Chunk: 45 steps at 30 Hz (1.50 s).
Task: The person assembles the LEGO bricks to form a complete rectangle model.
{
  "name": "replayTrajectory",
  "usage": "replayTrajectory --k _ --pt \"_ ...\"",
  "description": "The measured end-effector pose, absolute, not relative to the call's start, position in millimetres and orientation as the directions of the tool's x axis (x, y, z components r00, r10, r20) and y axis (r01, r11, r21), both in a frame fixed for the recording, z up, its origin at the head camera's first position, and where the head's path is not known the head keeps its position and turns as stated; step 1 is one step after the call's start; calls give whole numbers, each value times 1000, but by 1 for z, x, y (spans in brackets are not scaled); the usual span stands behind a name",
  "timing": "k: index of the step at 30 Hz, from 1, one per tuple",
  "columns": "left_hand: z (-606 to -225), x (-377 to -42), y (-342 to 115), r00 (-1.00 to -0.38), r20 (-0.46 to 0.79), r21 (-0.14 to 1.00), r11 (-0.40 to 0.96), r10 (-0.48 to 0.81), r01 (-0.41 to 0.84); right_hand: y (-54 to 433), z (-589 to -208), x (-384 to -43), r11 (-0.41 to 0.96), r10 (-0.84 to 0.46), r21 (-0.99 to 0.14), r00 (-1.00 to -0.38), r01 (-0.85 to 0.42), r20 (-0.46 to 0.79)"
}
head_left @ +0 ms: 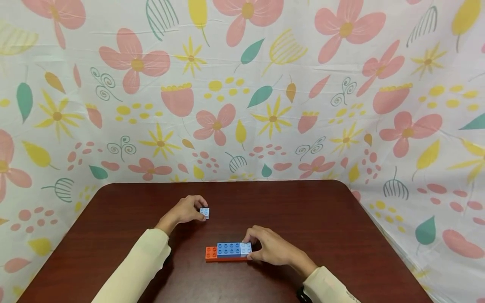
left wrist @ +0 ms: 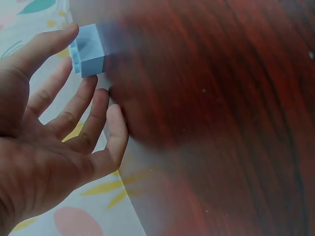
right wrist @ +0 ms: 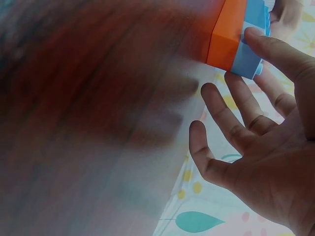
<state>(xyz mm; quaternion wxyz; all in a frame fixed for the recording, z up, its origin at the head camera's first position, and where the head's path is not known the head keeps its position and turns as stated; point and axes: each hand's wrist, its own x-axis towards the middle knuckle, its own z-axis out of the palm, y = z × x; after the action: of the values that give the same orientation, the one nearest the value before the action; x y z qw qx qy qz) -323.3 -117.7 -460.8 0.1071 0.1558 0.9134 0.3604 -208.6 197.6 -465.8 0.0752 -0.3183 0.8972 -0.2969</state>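
Observation:
My left hand [head_left: 190, 209] pinches a small light blue toy brick [head_left: 204, 212] between thumb and fingers, beyond the built piece. In the left wrist view that brick [left wrist: 90, 49] shows its smooth sides, with studs toward the fingers. Nearer the front lies a long orange-red brick [head_left: 211, 253], its left-end studs bare. On top of it sit a blue brick [head_left: 228, 249] and, at the right end, a light blue brick [head_left: 246, 248]. My right hand [head_left: 270, 247] grips that right end, thumb on the near side and fingers behind. The right wrist view shows the thumb against the light blue brick [right wrist: 246, 58].
A dark reddish-brown table [head_left: 303, 210] with rounded far corners carries the bricks. Behind and beside it hangs a white cloth [head_left: 235, 75] printed with flowers and leaves. Pale sleeves [head_left: 136, 265] cover both forearms.

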Motion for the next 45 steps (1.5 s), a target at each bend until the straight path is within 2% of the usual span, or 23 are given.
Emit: replayTrajectory --k 28,45 --pt "-467 -319 -116 -945 -37 642 732 326 228 197 -466 -208 611 -619 -593 -784 -524 55" --pt "-453 -300 -124 -944 -45 690 693 327 208 197 -466 -208 617 -614 -599 -788 -510 39"
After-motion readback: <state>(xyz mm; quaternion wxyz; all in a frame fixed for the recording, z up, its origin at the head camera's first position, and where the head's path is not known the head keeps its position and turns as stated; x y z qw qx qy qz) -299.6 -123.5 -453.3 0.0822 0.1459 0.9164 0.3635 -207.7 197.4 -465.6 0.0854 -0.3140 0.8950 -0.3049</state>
